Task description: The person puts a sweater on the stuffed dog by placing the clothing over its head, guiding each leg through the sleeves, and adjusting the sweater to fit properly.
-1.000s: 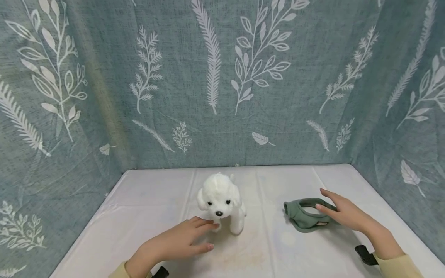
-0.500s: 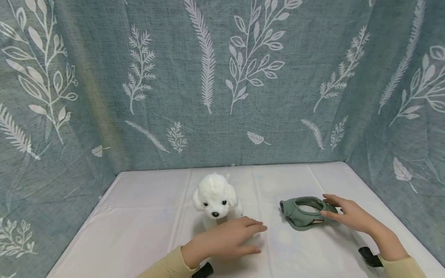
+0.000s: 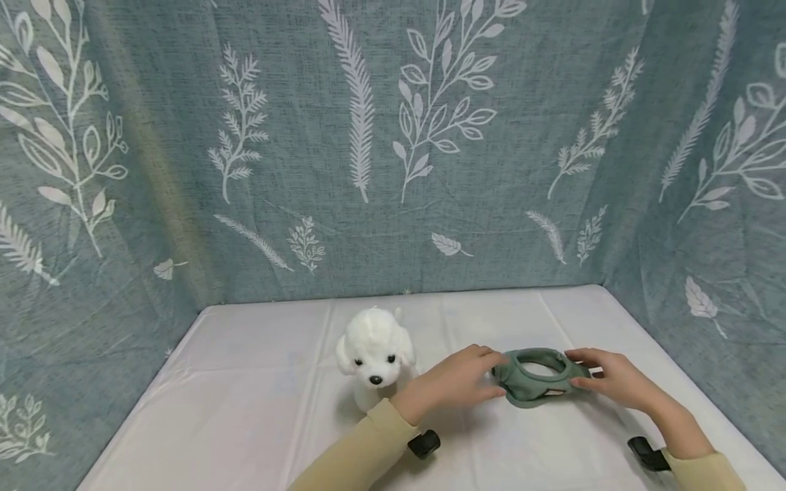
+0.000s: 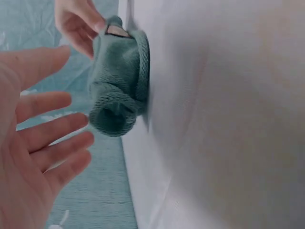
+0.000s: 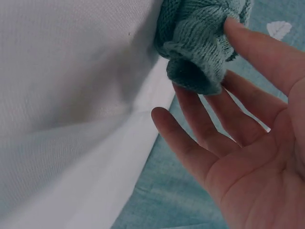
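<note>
A small green doll sweater, with a round opening on top and a short sleeve at each end, lies on the white table. My left hand reaches its left end with fingers spread. In the left wrist view those fingers stand beside the sleeve opening and hold nothing. My right hand holds the sweater's right end. In the right wrist view its thumb lies on the knit and the fingers pass behind the sleeve. A white plush dog stands left of the sweater, partly hidden by my left arm.
The white table cover spreads under everything and has fold creases. A blue-green curtain with white leaf prints rises behind the table and along both sides. A dark wrist camera sits beneath my left wrist.
My left hand has moved right, from in front of the plush dog to the sweater's left sleeve. My right fingers have closed in on the sweater's right end. The view has shifted slightly right.
</note>
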A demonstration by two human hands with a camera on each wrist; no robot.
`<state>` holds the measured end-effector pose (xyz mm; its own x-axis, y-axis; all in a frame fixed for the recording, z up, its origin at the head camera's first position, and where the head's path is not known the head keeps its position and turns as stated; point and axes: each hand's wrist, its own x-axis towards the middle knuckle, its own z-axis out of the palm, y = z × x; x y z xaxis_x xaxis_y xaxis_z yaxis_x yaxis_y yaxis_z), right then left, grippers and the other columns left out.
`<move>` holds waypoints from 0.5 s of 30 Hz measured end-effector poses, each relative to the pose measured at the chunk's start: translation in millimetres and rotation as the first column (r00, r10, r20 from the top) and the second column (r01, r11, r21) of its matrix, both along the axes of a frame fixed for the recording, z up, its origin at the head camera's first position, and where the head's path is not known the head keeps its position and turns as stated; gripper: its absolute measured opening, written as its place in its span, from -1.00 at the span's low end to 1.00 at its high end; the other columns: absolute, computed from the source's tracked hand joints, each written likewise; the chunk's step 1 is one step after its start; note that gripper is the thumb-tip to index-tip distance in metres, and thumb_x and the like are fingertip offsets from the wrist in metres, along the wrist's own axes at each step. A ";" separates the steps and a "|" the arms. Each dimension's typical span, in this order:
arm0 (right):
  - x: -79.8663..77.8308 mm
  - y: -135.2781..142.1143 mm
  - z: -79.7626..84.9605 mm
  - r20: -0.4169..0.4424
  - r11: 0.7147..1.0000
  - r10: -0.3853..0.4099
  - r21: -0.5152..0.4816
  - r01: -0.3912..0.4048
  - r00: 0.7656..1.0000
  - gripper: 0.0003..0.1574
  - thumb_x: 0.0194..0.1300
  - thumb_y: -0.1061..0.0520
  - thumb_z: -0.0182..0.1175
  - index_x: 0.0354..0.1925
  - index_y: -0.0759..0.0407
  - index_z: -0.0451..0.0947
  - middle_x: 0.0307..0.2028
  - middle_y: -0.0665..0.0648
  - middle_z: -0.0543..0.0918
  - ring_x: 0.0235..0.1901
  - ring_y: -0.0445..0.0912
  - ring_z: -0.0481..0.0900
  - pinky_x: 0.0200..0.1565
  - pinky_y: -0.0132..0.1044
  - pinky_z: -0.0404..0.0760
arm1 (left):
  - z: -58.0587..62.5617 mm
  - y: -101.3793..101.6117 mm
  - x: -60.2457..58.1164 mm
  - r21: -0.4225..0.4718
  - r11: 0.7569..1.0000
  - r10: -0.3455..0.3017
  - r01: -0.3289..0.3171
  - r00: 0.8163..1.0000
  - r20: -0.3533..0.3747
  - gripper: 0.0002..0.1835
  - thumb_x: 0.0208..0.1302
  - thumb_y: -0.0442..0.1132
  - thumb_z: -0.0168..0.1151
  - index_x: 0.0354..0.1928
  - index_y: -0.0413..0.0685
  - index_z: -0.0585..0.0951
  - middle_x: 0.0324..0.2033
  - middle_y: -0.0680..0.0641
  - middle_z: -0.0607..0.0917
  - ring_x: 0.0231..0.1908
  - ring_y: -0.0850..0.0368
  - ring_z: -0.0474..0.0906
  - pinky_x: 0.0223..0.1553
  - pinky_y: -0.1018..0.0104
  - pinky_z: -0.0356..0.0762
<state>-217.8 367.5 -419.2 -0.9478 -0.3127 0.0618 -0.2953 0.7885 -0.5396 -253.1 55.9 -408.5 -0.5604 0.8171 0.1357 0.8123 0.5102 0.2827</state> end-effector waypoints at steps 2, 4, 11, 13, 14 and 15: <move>-0.4 -0.7 -1.2 -0.002 1.000 0.000 -0.003 0.000 1.000 -0.27 0.16 -0.02 0.32 0.18 0.39 0.42 0.07 0.36 0.56 -0.03 0.19 0.57 -0.14 -0.20 0.64 | -2.0 5.8 -5.0 0.012 0.999 0.051 -0.051 0.999 0.019 -0.47 0.34 0.04 0.13 0.29 0.07 0.40 0.20 -0.01 0.49 0.22 0.12 0.40 0.18 0.38 0.39; -1.1 -1.1 -2.8 -0.010 1.000 0.004 0.000 -0.004 1.000 -0.28 0.15 0.01 0.34 0.16 0.39 0.43 0.05 0.35 0.57 -0.06 0.16 0.58 -0.16 -0.23 0.64 | -3.5 10.6 -9.1 0.018 0.994 0.111 -0.112 0.993 0.044 -0.45 0.33 0.03 0.15 0.30 0.05 0.39 0.21 -0.03 0.49 0.23 0.09 0.39 0.19 0.34 0.39; -5.1 -1.9 -5.8 -0.014 1.000 -0.015 -0.005 0.015 1.000 -0.38 0.12 0.04 0.36 0.09 0.34 0.51 -0.10 0.21 0.65 -0.14 0.00 0.62 -0.21 -0.33 0.64 | -14.8 20.5 -19.9 0.069 0.971 0.217 -0.229 0.965 0.149 -0.50 0.28 -0.03 0.23 0.21 -0.05 0.48 0.08 -0.04 0.60 0.09 0.11 0.52 0.05 0.37 0.49; -5.2 -2.4 -4.3 -0.017 1.000 -0.029 -0.004 0.029 0.999 -0.41 0.11 0.04 0.37 0.05 0.33 0.54 -0.14 0.19 0.67 -0.19 -0.05 0.63 -0.24 -0.33 0.63 | -17.5 22.9 -21.1 0.101 0.968 0.212 -0.230 0.964 0.162 -0.57 0.26 -0.06 0.26 0.12 -0.06 0.54 -0.03 -0.02 0.65 -0.06 0.17 0.57 -0.10 0.43 0.52; -5.2 -2.8 -3.5 -0.019 0.999 -0.037 -0.002 0.037 0.999 -0.43 0.10 0.05 0.38 0.03 0.31 0.55 -0.16 0.18 0.67 -0.22 -0.07 0.64 -0.25 -0.33 0.63 | -18.6 24.2 -21.2 0.117 0.966 0.212 -0.232 0.963 0.166 -0.62 0.25 -0.08 0.27 0.07 -0.07 0.57 -0.10 0.00 0.66 -0.14 0.21 0.58 -0.19 0.47 0.51; -5.0 -3.5 -2.2 -0.019 0.999 -0.049 0.002 0.049 0.999 -0.46 0.10 0.05 0.38 0.01 0.28 0.57 -0.18 0.16 0.68 -0.25 -0.10 0.64 -0.27 -0.35 0.63 | -19.3 25.5 -21.0 0.132 0.962 0.214 -0.237 0.962 0.168 -0.67 0.25 -0.11 0.28 0.01 -0.06 0.60 -0.17 0.02 0.66 -0.23 0.25 0.56 -0.26 0.50 0.48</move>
<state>-222.8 364.0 -421.3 -0.9606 -0.2662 0.0795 -0.2666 0.8033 -0.5326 -274.1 81.4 -427.7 -0.7510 0.6439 0.1462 0.6230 0.6177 0.4799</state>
